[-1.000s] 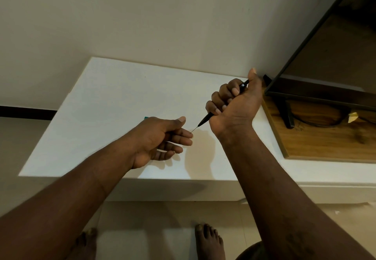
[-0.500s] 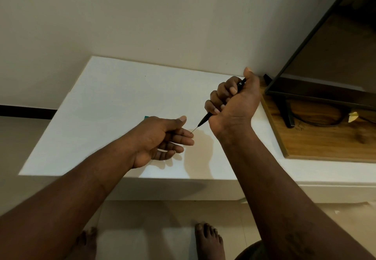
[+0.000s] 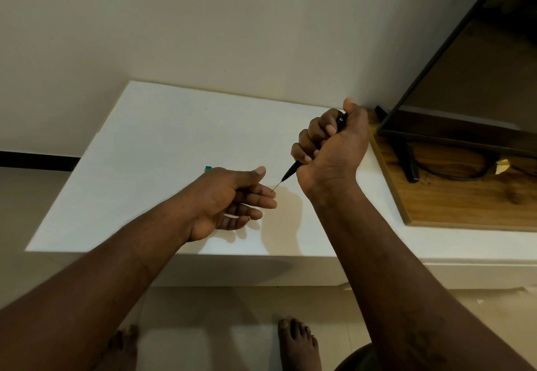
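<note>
My right hand (image 3: pixel 334 144) grips a slim black tool (image 3: pixel 290 170) in a fist, thumb up at the top end; its thin metal tip points down-left and reaches the fingertips of my left hand (image 3: pixel 232 199). The left hand hovers over the white tabletop (image 3: pixel 145 150) with its fingers stretched out toward the right and the thumb raised; nothing is held in it. A small teal object (image 3: pixel 208 168) peeks out from behind the left hand on the table, mostly hidden.
A wooden board (image 3: pixel 465 196) lies on the right of the table, carrying a black TV (image 3: pixel 465 80) on a stand leg (image 3: pixel 408 164) with a black cable (image 3: pixel 465 174). A plain wall rises behind. My bare feet (image 3: pixel 299 344) stand on the tiled floor below.
The right hand has lowered slightly with the tool, bringing the tip closer to the left fingertips. The left hand has barely moved.
</note>
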`<state>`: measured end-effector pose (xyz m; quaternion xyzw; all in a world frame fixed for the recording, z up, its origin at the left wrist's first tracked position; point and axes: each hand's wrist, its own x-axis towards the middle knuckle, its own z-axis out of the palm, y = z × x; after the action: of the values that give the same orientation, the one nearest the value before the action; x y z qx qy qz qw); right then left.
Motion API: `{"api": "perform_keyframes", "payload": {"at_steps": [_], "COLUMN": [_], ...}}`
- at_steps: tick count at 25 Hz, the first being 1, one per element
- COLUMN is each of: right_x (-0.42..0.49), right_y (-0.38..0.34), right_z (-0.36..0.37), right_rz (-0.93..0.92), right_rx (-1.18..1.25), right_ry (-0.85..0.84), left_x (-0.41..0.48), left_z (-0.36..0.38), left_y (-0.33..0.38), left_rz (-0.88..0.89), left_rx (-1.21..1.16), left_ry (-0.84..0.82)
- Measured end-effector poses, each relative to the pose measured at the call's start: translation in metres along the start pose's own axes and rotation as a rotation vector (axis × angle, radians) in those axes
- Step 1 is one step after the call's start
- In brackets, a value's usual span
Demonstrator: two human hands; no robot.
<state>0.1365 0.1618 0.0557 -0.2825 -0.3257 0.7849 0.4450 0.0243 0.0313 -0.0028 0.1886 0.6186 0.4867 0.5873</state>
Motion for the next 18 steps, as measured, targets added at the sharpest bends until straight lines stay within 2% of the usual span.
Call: {"api": "perform_keyframes", "payload": {"at_steps": [18], "right_x": [-0.002], "right_y": [0.0048], "right_z": [0.0005], "right_rz": [0.009], "right_rx": [-0.024], "right_ry": [-0.006], "left_x": [-0.0041], "left_z": [0.0028], "left_y": [0.0028], "left_rz": [0.013], "left_rx": [-0.025], "left_ry": [-0.012]}}
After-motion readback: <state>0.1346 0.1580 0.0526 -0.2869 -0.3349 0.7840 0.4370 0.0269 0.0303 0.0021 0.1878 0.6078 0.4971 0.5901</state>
